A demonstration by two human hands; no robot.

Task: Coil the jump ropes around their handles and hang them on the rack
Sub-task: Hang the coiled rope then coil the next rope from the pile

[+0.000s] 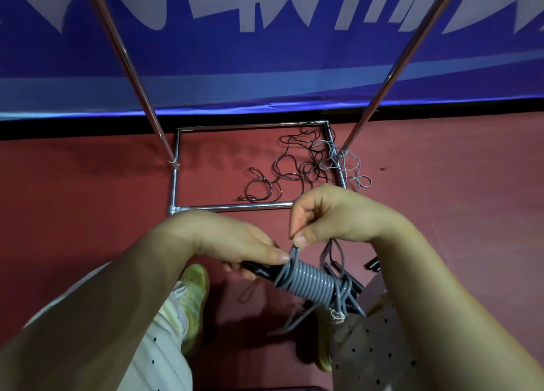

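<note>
- Gripping the black handle [259,270] is the left hand [232,240], fingers curled round it, thumb lying along the top next to the first turns of cord.
- Right hand [332,216] pinches a loop of the grey rope [309,281] between thumb and forefinger, just above the handle.
- Grey rope sits in tight neat turns around the handle, held low in front of the body over the red floor [88,214]; loose grey ends stick out below and to the right of the coil.
- More black handle ends [350,284] bunch up at the right end of the coil (how many, can't tell).
- Rack [229,207] stands on the floor ahead: chrome rectangular base, two slanted poles rising out of frame.
- Black rope [282,169] lies tangled inside the base; another loose grey cord [350,166] crosses the base's right bar.
- Blue banner [265,60] with white shapes runs behind the rack.
- Yellow-green shoe [192,293] and pale dotted clothing show below the arms.
</note>
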